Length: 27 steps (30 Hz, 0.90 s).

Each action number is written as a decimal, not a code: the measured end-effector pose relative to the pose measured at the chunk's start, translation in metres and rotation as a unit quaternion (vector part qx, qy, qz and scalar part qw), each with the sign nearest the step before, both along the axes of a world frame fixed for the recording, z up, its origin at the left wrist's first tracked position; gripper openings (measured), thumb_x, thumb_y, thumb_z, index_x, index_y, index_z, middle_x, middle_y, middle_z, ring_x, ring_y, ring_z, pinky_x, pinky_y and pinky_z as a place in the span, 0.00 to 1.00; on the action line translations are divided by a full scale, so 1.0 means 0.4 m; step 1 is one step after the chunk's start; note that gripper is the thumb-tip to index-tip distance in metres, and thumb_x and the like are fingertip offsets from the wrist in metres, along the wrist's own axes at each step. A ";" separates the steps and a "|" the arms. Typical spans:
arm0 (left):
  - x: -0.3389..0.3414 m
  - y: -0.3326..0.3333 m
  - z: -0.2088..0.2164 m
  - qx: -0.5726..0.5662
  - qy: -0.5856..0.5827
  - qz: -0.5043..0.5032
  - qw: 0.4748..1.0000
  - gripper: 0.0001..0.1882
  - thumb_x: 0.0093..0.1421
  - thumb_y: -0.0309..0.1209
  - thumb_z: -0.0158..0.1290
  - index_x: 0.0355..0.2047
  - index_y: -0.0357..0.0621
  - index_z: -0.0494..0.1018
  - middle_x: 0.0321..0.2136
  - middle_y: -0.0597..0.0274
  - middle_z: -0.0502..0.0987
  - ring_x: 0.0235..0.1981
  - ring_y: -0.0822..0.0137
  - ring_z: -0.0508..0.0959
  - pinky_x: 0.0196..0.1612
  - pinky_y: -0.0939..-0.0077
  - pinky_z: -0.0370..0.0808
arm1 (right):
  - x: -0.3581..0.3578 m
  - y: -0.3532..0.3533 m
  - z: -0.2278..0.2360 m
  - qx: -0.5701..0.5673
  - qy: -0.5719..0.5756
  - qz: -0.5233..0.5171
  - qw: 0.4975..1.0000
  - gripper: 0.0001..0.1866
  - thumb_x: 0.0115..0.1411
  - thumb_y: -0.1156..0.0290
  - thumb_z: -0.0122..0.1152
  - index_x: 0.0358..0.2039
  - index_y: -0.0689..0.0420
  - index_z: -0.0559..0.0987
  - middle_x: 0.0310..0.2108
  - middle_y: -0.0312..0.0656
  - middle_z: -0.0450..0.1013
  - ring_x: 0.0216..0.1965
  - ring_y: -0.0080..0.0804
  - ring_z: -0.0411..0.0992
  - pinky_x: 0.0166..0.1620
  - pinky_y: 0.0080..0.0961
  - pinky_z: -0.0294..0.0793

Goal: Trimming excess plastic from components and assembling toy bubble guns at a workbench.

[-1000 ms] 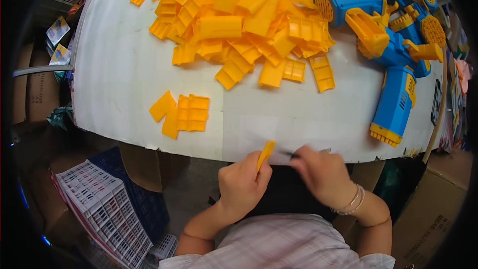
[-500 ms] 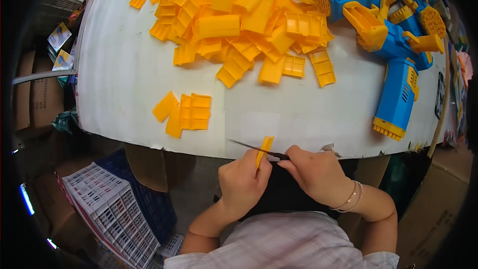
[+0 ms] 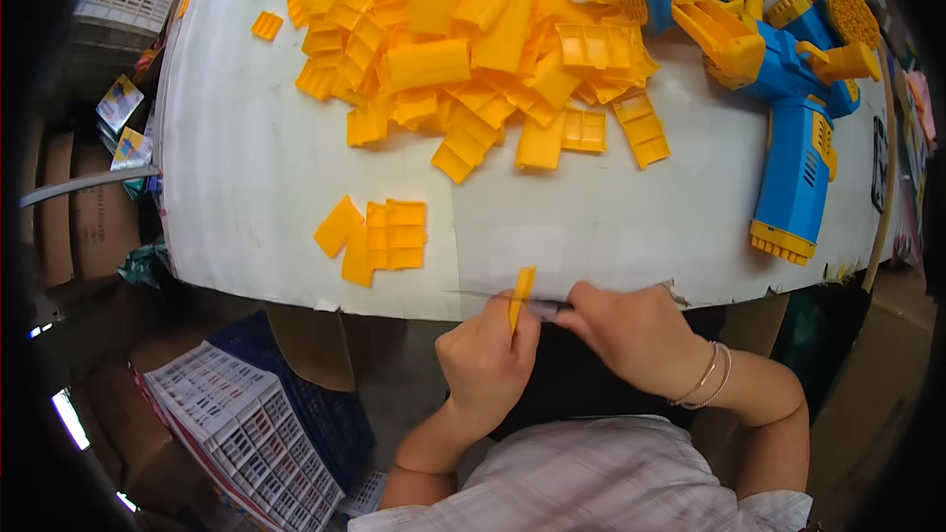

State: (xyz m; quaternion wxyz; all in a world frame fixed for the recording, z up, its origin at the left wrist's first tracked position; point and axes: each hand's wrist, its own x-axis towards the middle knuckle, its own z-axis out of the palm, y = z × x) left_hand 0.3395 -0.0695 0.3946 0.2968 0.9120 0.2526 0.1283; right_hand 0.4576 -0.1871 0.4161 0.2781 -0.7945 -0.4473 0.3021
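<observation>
At the table's front edge, my left hand (image 3: 488, 355) is closed around a narrow yellow plastic piece (image 3: 522, 294), which stands up between thumb and fingers. My right hand (image 3: 636, 335) grips a knife (image 3: 544, 309) by its dark handle. The thin blade points left and crosses the yellow piece, touching or very close to it; its tip is blurred. Left of my hands, several yellow plastic covers (image 3: 396, 234) lie together on the table. Farther back is a big heap of similar yellow covers (image 3: 429, 64), some showing ribbed insides.
Blue and yellow toy guns (image 3: 793, 172) are piled at the right of the white table (image 3: 246, 158). Below its left edge stand a white plastic crate (image 3: 246, 414) and a dark blue one (image 3: 296, 399). Cardboard boxes (image 3: 99, 227) sit at the far left.
The knife blade has shifted slightly against the yellow piece, and my right hand has moved a little right. The whole view has shifted slightly. Both grips stay the same.
</observation>
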 end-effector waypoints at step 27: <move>0.007 0.003 0.031 -0.204 -0.018 0.022 0.979 0.09 0.57 0.24 0.44 0.24 0.33 0.72 0.07 0.67 0.64 0.09 0.80 0.64 0.13 0.84 0.59 | -0.009 0.005 0.008 0.085 -0.005 -0.013 0.996 0.11 0.55 0.66 0.55 0.23 0.57 0.66 0.13 0.46 0.66 0.16 0.44 0.68 0.17 0.33 0.65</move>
